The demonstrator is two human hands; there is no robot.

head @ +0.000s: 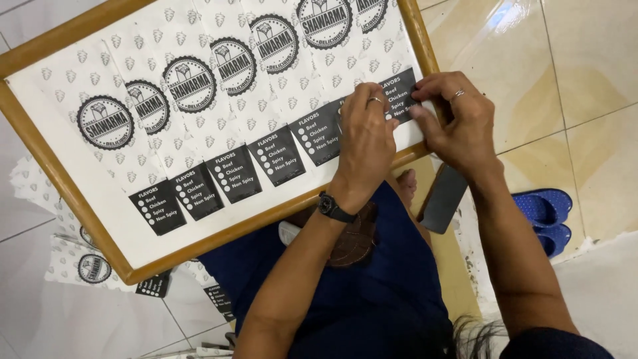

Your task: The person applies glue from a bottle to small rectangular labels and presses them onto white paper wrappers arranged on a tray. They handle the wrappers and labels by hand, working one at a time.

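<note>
A wood-framed board (60,183) rests on my lap, covered by several overlapping white printed paper wrappers (219,100) with round black emblems and black label panels along their lower edge. My left hand (364,136), with a ring and a black wristwatch, presses flat on the rightmost wrapper (392,53) near its black panel. My right hand (458,119), also ringed, pinches that wrapper's edge at the board's right side. Both hands touch the same sheet.
More printed wrappers (86,262) lie on the tiled floor at lower left. A dark flat object (442,199) leans beside my right knee. Blue slippers (548,216) sit on the beige tiles at right. My bare toes (405,183) show under the board.
</note>
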